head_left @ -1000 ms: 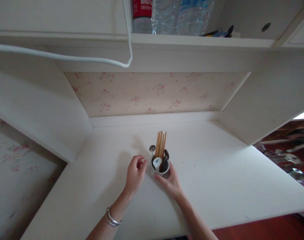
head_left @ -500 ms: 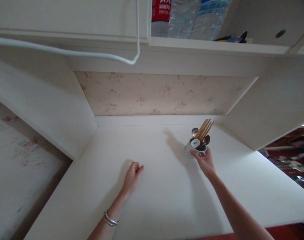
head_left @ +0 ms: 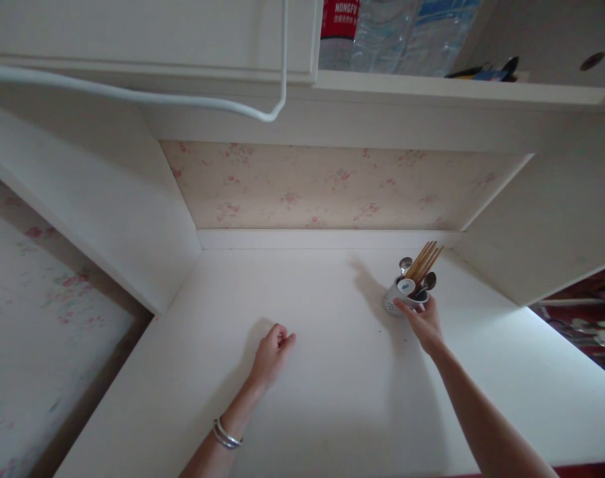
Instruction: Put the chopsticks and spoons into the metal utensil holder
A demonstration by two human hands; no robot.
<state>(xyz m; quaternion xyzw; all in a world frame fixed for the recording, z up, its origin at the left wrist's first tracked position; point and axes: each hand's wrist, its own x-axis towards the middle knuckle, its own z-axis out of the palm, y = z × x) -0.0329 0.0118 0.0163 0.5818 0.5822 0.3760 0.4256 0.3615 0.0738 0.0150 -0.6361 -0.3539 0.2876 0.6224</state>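
My right hand (head_left: 424, 321) grips the rim of a white utensil holder (head_left: 393, 302) with small holes in its side, near the back right of the white tabletop (head_left: 312, 392). Wooden chopsticks (head_left: 424, 263) stick up out of it, leaning right. Metal spoons (head_left: 428, 281) and a white round-ended piece with a blue mark (head_left: 406, 287) stand among them. Whether the holder's base touches the tabletop I cannot tell. My left hand (head_left: 272, 355) hovers over or rests on the tabletop at centre left, fingers curled with nothing visible in them. Silver bangles circle that wrist.
White panels (head_left: 556, 219) stand at both sides, with floral wallpaper (head_left: 312, 186) behind. Overhead, a shelf (head_left: 432, 86) holds clear plastic bottles (head_left: 382, 40) and small dark items. A white tube-like bar (head_left: 183, 99) crosses the upper left. Shiny clutter (head_left: 591, 332) lies beyond the right edge.
The view has shifted slightly. My right hand and the utensil holder have moved a little to the right along the tabletop. My left hand keeps its curled shape in about the same place.
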